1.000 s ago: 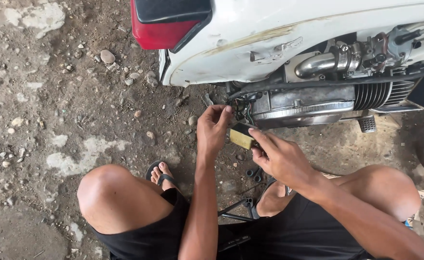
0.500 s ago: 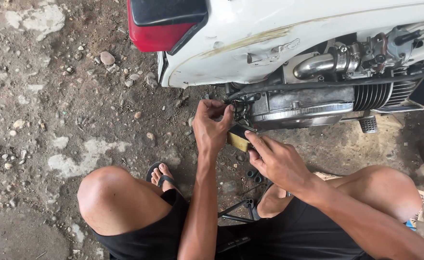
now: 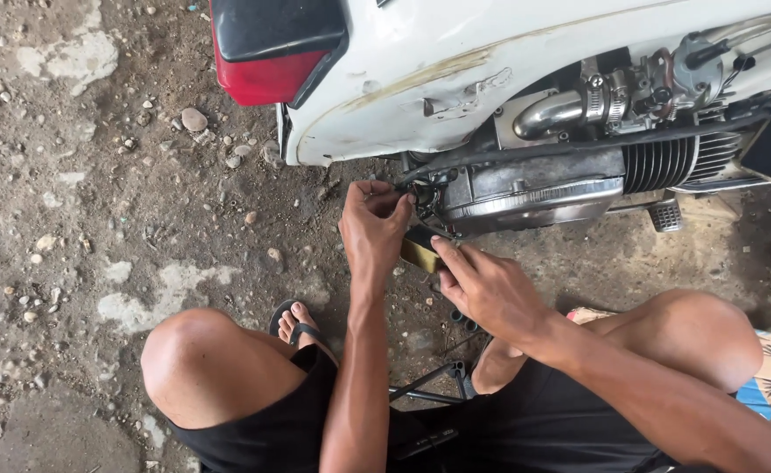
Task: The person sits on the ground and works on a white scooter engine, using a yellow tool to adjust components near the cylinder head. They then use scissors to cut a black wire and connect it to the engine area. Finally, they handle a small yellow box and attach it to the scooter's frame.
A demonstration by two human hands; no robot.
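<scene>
A: Left hand [image 3: 375, 223]?
B: Fingers curled, pinching something small at the dark end of the engine case [image 3: 525, 194], under the white body [image 3: 490, 61]. The pinched item is hidden by the fingers; possibly a cable or nut.
A: Right hand [image 3: 482, 285]?
B: Grasping a yellowish block [image 3: 420, 252], thumb on top, held just below the left hand and close to the case.
A: Surroundings?
B: Red tail light [image 3: 267, 74] upper left. Ribbed cylinder [image 3: 679, 162] to the right. Sandal [image 3: 296, 326] on the gravelly ground [image 3: 96, 219], beside the left knee.
</scene>
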